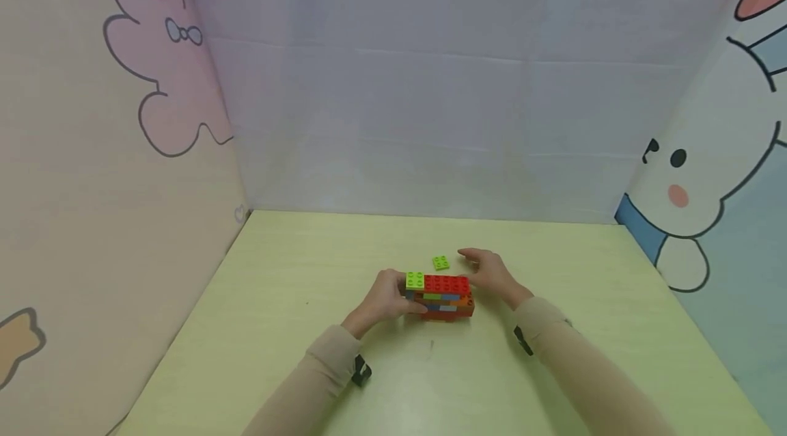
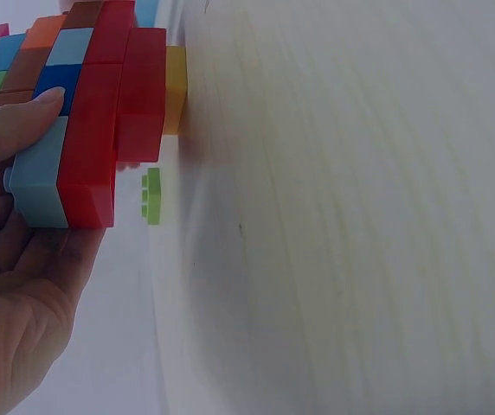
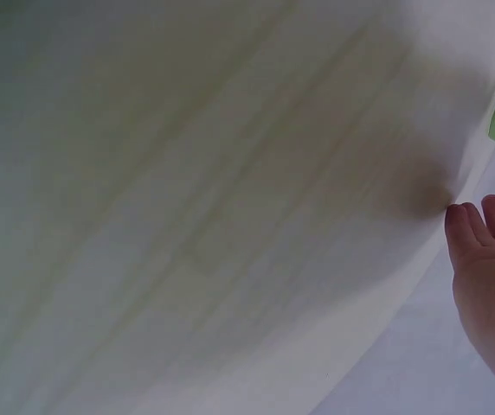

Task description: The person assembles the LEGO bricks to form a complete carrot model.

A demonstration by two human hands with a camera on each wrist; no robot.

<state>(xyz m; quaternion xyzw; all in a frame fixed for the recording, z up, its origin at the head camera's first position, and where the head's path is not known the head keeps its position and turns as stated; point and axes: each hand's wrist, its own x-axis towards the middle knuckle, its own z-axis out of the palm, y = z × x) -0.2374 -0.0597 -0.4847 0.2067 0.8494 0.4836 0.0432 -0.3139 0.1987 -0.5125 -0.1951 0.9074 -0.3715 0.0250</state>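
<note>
A layered block of toy building bricks (image 1: 445,284) is near the middle of the table, red and lime green on top, with blue, orange and brown layers lower down. My left hand (image 1: 384,298) grips its left end, the thumb lying along the near side. In the left wrist view, a yellow brick (image 2: 176,91) forms the underside, close to the tabletop; whether it touches is unclear. My right hand (image 1: 490,277) is just beyond the block's right end, its fingers extended and holding nothing. Behind the block lies a loose lime green brick (image 1: 440,262), left of the right fingertips.
The pale yellow-green table (image 1: 295,258) reaches back to a white curtain-like wall (image 1: 393,108). Printed cartoon panels stand on both sides, a pink figure (image 1: 156,60) at left and a white rabbit (image 1: 707,162) at right.
</note>
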